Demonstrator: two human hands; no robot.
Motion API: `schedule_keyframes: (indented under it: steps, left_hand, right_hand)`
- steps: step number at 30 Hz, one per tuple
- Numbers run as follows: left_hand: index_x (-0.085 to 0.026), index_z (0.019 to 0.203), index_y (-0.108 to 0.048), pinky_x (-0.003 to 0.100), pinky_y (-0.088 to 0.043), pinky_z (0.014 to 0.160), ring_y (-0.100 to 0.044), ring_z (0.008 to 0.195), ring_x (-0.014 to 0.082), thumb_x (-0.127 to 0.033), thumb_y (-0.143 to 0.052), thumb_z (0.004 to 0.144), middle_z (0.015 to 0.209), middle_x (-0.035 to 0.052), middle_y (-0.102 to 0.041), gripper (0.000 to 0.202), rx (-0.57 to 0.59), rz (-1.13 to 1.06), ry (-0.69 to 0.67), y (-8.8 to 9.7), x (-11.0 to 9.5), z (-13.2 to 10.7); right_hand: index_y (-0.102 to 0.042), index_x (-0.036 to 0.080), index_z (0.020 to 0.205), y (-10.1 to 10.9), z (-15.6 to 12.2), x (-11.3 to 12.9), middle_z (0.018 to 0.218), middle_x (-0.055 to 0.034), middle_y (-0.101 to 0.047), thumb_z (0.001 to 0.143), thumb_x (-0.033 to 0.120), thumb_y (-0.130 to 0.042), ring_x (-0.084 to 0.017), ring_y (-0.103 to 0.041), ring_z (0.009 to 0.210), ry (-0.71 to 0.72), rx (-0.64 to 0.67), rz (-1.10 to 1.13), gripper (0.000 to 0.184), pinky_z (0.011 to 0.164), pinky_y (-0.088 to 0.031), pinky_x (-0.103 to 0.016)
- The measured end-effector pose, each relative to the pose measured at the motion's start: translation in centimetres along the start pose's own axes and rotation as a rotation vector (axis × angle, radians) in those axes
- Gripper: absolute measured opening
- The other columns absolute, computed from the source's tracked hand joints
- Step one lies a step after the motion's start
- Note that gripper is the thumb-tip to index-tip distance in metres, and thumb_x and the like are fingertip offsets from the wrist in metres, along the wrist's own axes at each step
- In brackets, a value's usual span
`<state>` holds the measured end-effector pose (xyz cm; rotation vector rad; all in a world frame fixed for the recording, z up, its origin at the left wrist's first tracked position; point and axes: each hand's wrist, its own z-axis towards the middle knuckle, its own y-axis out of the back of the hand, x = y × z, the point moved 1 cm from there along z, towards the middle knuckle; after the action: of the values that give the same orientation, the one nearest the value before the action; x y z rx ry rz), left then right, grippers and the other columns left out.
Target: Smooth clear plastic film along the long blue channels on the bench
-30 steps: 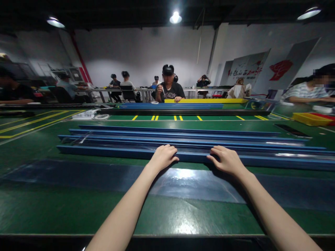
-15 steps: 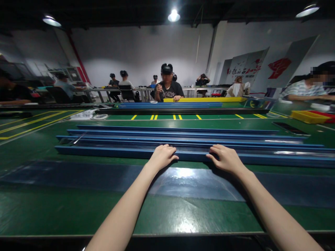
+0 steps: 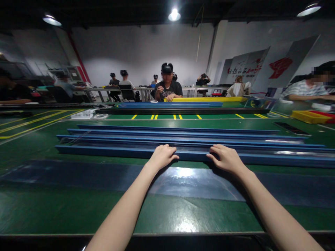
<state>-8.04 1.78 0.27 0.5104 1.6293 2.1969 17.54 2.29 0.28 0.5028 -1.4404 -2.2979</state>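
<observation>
A long blue channel profile lies crosswise on the green table before me. My left hand grips its near wall left of the middle, fingers curled over the top edge and thumb on the outer face. Farther right, my right hand holds the same wall in the same way. The fingertips inside the channel are partly hidden. A clear plastic strip lies flat between the channel and the table's near edge, beneath my forearms.
Behind the held channel lies another blue channel, parallel to it. A phone rests at the right, near a yellow tray. Beyond are a long black bar and a yellow profile, with a person seated opposite.
My hands and the blue channel stay in place. The person opposite has shifted their hands slightly.
</observation>
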Motion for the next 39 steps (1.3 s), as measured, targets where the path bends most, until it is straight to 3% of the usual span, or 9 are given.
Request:
schedule_keyframes:
  steps: [11,18,30,39]
  left_hand:
    - [-0.02,0.08,-0.055,0.024,-0.039,0.065,-0.056,0.079,0.0176,-0.046,-0.044,0.082,0.079,0.0034,-0.061,0.029,0.008,-0.001,0.007,-0.12,0.09,0.06]
    - [-0.02,0.096,-0.048,0.026,-0.04,0.065,-0.058,0.078,0.0197,-0.049,-0.045,0.08,0.081,0.0048,-0.06,0.034,0.012,-0.021,0.06,-0.4,0.29,0.01]
    - [-0.021,0.086,-0.05,0.025,-0.04,0.064,-0.057,0.078,0.0188,-0.05,-0.045,0.079,0.081,0.0034,-0.061,0.03,0.006,-0.046,0.058,-0.41,0.33,0.11]
    - [-0.019,0.078,-0.051,0.025,-0.039,0.066,-0.052,0.083,0.0169,-0.047,-0.052,0.076,0.085,0.0021,-0.057,0.028,-0.066,-0.061,0.051,-0.3,0.24,0.04]
  right_hand:
    - [-0.056,0.019,0.074,0.03,-0.01,0.01,0.078,-0.0056,-0.061,0.083,0.04,-0.035,-0.017,-0.054,0.073,0.004,-0.001,0.004,0.031,0.058,-0.032,-0.024]
    - [-0.056,0.019,0.075,0.06,-0.02,0.01,0.079,-0.0056,-0.061,0.083,0.04,-0.035,-0.017,-0.055,0.074,0.004,0.003,-0.001,0.031,0.058,-0.033,-0.024]
    - [-0.056,0.019,0.075,-0.06,0.0,-0.03,0.08,-0.0058,-0.061,0.083,0.039,-0.035,-0.017,-0.055,0.075,0.006,0.008,-0.015,0.03,0.059,-0.033,-0.025]
    - [-0.056,0.019,0.074,-0.04,0.0,-0.02,0.08,-0.0057,-0.061,0.083,0.039,-0.035,-0.017,-0.055,0.074,-0.001,0.004,-0.003,0.031,0.058,-0.032,-0.024]
